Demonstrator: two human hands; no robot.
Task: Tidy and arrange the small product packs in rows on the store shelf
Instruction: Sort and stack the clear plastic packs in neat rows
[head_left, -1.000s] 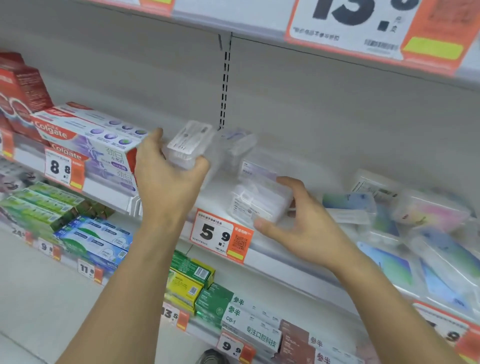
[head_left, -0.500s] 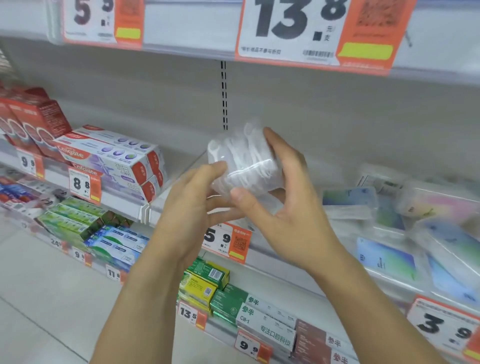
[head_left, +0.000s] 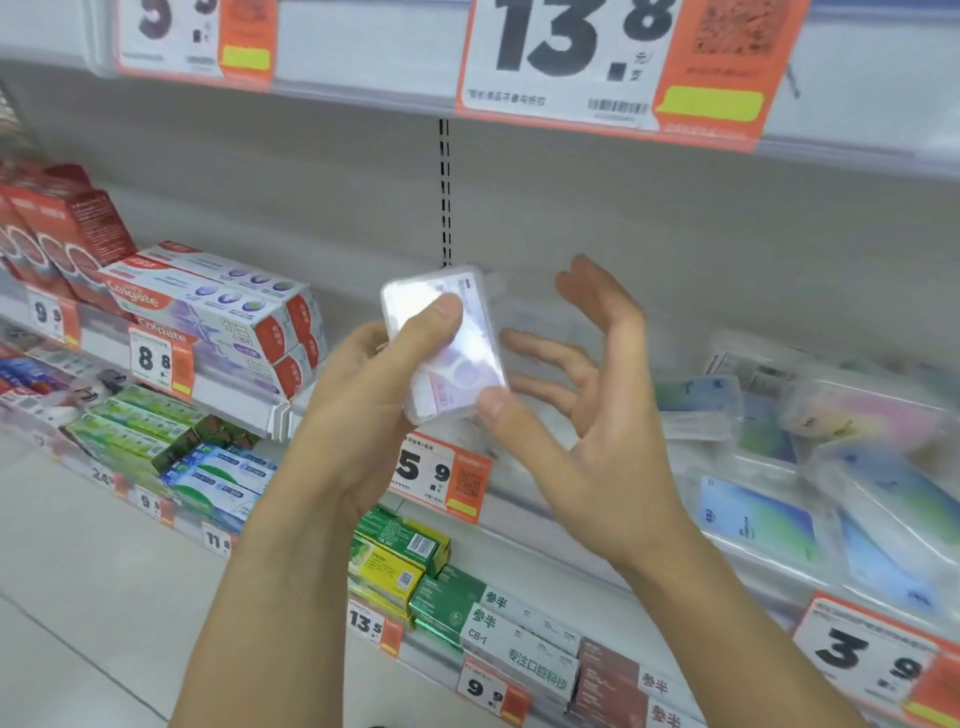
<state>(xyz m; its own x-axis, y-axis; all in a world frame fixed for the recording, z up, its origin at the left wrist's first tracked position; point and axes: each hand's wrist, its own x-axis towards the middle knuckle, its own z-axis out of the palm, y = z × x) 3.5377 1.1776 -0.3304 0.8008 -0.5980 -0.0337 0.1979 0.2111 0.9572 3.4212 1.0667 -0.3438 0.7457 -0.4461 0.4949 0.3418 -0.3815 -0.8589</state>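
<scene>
My left hand (head_left: 363, 410) grips a small clear plastic pack (head_left: 457, 358) in front of the shelf, its thumb lying across the pack's top face. The pack is tilted and shows a white and purple label. My right hand (head_left: 587, 415) is beside it with fingers spread; its thumb tip touches the pack's lower right corner. Behind the hands, more clear packs (head_left: 524, 317) lie blurred on the white shelf (head_left: 545, 499), near the 5.9 price tag (head_left: 441, 475).
Colgate toothpaste boxes (head_left: 218, 306) stand to the left on the same shelf, red boxes (head_left: 62, 234) beyond them. Flat blue and pastel packs (head_left: 810, 467) are piled at the right. Green and yellow boxes (head_left: 400, 561) fill the shelf below. An upper shelf edge (head_left: 363, 88) carries price tags.
Both hands held a clear pack together half a second ago. Now the left hand alone grips it, turned label side up, and the right hand's fingers have spread open.
</scene>
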